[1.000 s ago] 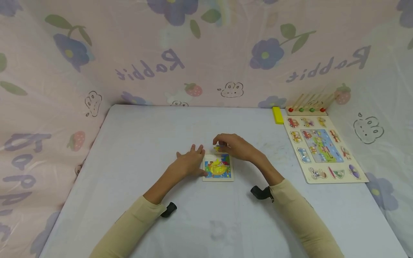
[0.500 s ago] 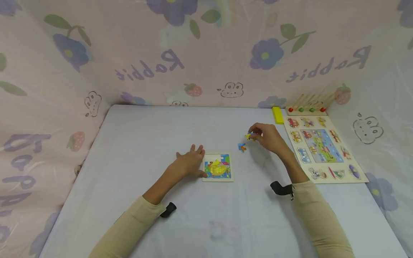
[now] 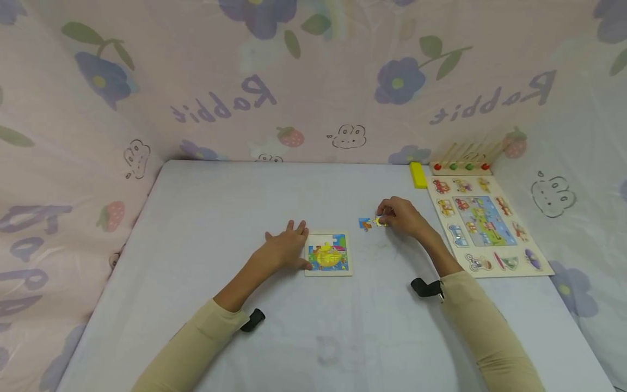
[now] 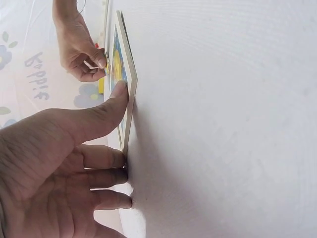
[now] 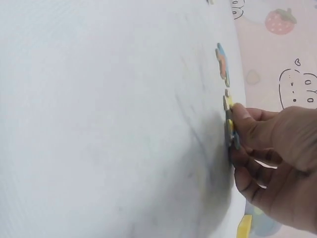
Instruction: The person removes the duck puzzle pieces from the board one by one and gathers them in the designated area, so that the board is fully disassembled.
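A small square jigsaw puzzle in a wooden frame (image 3: pixel 350 256) lies mid-table, showing a yellow duck with an unfilled patch at its upper left. My left hand (image 3: pixel 280 250) rests at the frame's left side, fingers spread and fairly straight. In the left wrist view its thumb (image 4: pixel 116 94) presses on the frame's edge. To the right of the puzzle, my right hand (image 3: pixel 404 216) pinches a yellow and blue jigsaw piece (image 5: pixel 229 121) between thumb and fingers, low at the table surface. Close beside it lies a blue and orange jigsaw piece (image 3: pixel 364 224).
A large wooden vehicle puzzle board (image 3: pixel 446 239) lies on the right of the table. Behind it stands a wooden rack with pegs and coloured beads (image 3: pixel 460 167). A yellow block (image 3: pixel 418 175) sits at the back edge, near a patterned cloth wall (image 3: pixel 313 81).
My right hand moved right from above the puzzle, left the blue and orange piece on the table, and lowered the yellow and blue piece beside it. The left hand stayed at the frame.
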`<state>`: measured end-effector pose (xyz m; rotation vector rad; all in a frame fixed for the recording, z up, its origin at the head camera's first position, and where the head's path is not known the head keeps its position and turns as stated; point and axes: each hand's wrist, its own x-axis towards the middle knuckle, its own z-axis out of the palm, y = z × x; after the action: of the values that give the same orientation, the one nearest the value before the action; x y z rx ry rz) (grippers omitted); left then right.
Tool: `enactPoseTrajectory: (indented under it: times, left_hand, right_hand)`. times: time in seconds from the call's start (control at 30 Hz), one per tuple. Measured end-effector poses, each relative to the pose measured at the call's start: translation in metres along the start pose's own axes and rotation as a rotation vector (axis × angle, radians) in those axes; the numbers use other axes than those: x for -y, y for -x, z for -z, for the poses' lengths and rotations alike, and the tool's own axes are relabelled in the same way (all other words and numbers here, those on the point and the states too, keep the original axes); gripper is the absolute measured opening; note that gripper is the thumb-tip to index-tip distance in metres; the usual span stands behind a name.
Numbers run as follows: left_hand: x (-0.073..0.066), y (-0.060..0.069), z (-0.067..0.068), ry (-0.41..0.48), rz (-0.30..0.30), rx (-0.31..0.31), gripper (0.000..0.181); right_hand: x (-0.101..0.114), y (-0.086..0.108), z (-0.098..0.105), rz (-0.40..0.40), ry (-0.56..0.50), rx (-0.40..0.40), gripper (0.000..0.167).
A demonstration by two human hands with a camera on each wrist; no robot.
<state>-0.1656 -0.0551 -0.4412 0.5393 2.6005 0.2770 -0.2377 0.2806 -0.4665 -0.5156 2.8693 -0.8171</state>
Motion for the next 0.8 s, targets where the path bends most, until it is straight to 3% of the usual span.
enactPoseTrajectory:
  times: [0.23, 0.8]
  left_hand:
    - [0.0, 0.001, -0.001, 0.0, 0.008, -0.003, 0.097]
    - [-0.001, -0.001, 0.001, -0.011, 0.002, 0.01, 0.097]
  right_hand:
    - [0.002, 0.001, -0.003, -0.061, 0.056, 0.026, 0.008]
    - [0.011, 0.004, 0.0, -0.078, 0.128, 0.02, 0.008]
